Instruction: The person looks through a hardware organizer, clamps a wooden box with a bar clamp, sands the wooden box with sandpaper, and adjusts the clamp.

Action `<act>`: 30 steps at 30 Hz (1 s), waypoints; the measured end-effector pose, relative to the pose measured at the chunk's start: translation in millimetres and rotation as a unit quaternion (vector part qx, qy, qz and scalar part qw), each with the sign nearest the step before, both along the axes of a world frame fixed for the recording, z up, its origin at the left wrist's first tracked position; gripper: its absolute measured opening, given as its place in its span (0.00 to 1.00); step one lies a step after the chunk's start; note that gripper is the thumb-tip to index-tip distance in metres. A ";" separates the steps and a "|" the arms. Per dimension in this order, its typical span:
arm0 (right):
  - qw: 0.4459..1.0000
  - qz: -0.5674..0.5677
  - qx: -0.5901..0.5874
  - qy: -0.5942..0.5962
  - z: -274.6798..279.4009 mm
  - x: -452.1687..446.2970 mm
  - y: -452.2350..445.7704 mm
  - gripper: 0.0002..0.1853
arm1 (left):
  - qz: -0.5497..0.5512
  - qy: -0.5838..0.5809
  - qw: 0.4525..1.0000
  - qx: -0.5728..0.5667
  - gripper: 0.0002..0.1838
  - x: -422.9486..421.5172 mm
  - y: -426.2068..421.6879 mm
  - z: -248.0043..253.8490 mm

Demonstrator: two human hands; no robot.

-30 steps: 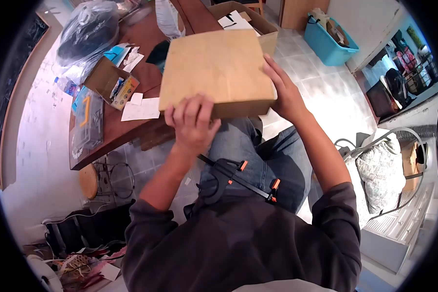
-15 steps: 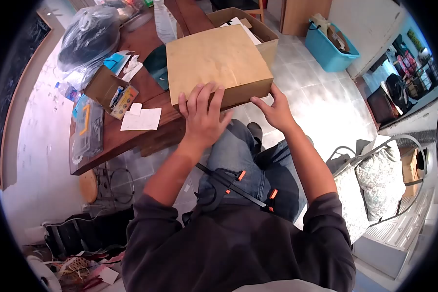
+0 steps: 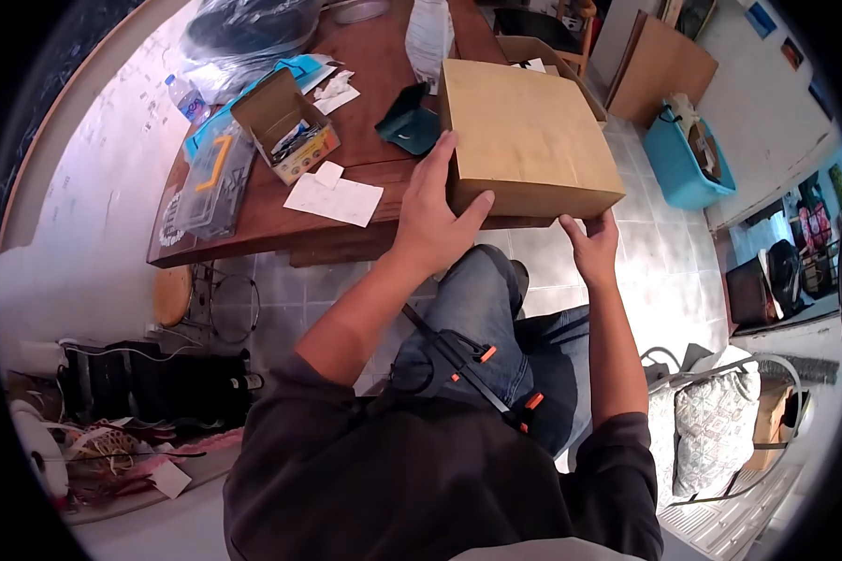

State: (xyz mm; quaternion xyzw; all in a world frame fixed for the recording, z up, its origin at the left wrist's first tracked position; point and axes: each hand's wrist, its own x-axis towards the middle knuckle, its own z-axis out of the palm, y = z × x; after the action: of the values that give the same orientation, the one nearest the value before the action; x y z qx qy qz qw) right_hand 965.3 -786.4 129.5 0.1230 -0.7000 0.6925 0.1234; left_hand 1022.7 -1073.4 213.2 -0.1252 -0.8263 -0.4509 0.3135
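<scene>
A closed brown cardboard box [image 3: 533, 126] lies at the near edge of the wooden table, tilted a little in view. My left hand [image 3: 437, 210] grips its left side, with the thumb on the front face and the fingers along the side. At the box's front right corner, my right hand [image 3: 593, 245] holds the lower edge, thumb in front and fingertips partly hidden underneath. A dark green folded item [image 3: 408, 122] lies on the table just left of the box.
On the wooden table [image 3: 253, 236] are a small open carton [image 3: 285, 131], white paper [image 3: 335, 199], a clear plastic case [image 3: 213, 187] and a bottle [image 3: 187, 100]. A blue tub [image 3: 688, 168] stands on the floor at right. A cushioned chair [image 3: 718, 425] is at lower right.
My left hand has slid from the box's top front edge to its left side. The box and table appear further right and higher as the view has turned. My right hand stays at the right corner.
</scene>
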 end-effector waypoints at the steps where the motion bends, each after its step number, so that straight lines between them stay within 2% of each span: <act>1: 1.000 -0.006 -0.002 -0.005 0.7 0.2 -0.7 0.30 | -0.019 -0.049 0.998 0.032 0.44 -1.8 -0.3 2.4; 5: 1.000 -0.016 0.015 0.001 5.8 -5.5 -7.0 0.31 | -0.035 -0.110 0.992 0.057 0.44 -8.5 -16.8 -2.4; 7: 0.999 -0.020 0.034 0.007 14.3 -7.4 -13.6 0.31 | -0.082 -0.102 0.973 0.191 0.43 -18.7 -29.8 -10.1; 10: 0.996 -0.016 0.087 0.023 25.8 -10.2 -21.8 0.32 | 0.022 -0.080 0.969 0.232 0.33 -45.0 -71.7 -2.1; 12: 0.991 0.027 0.128 0.008 28.4 -13.6 -24.4 0.32 | 0.160 -0.062 0.984 0.040 0.32 -61.8 -99.5 18.8; 13: 0.991 0.030 0.130 0.003 24.3 -16.1 -24.6 0.31 | 0.161 -0.063 0.984 0.039 0.32 -77.5 -116.2 18.0; 14: 0.991 0.032 0.129 0.002 25.5 -15.0 -26.6 0.31 | 0.201 -0.063 0.971 -0.110 0.29 -95.7 -133.8 11.6; 15: 0.992 0.026 0.120 0.002 27.4 -12.8 -29.2 0.30 | 0.236 -0.062 0.935 -0.256 0.27 -108.0 -145.6 8.8; 16: 0.994 0.018 0.111 0.002 28.6 -11.7 -31.2 0.29 | 0.237 -0.063 0.935 -0.256 0.27 -114.0 -149.1 16.9; 18: 0.994 0.018 0.110 0.007 27.4 -10.4 -32.5 0.30 | 0.229 -0.196 0.898 -0.320 0.21 -123.2 -153.0 35.4; 19: 0.994 0.016 0.108 0.013 26.9 -10.3 -32.3 0.30 | 0.264 -0.162 0.894 -0.324 0.17 -122.3 -150.8 47.7; 22: 0.991 0.012 0.131 0.020 23.3 -8.4 -34.8 0.30 | 0.351 -0.148 0.878 -0.290 0.15 -125.9 -155.8 93.5; 24: 0.988 -0.004 0.149 0.034 29.1 -2.5 -40.8 0.31 | 0.360 -0.145 0.871 -0.302 0.15 -152.1 -190.5 95.0; 26: 0.981 -0.018 0.188 0.039 34.2 -0.1 -45.8 0.33 | 0.327 -0.160 0.855 -0.369 0.18 -145.5 -195.3 101.6; 27: 0.980 -0.014 0.194 0.034 34.2 -0.3 -47.0 0.35 | 0.323 -0.157 0.856 -0.371 0.18 -139.7 -192.4 99.2; 29: 0.984 -0.010 0.178 0.030 34.6 1.1 -48.6 0.36 | 0.267 -0.017 0.925 -0.269 0.24 -122.4 -183.8 89.7; 30: 0.986 0.003 0.165 0.027 33.7 0.7 -48.1 0.36 | 0.231 -0.069 0.950 -0.200 0.24 -109.8 -178.7 84.5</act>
State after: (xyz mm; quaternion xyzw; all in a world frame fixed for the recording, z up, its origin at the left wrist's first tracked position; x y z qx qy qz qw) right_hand 966.0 -834.4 163.2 0.1625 -0.8007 0.5642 0.1187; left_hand 912.9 -1252.1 297.8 0.0402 -0.9254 -0.1996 0.3197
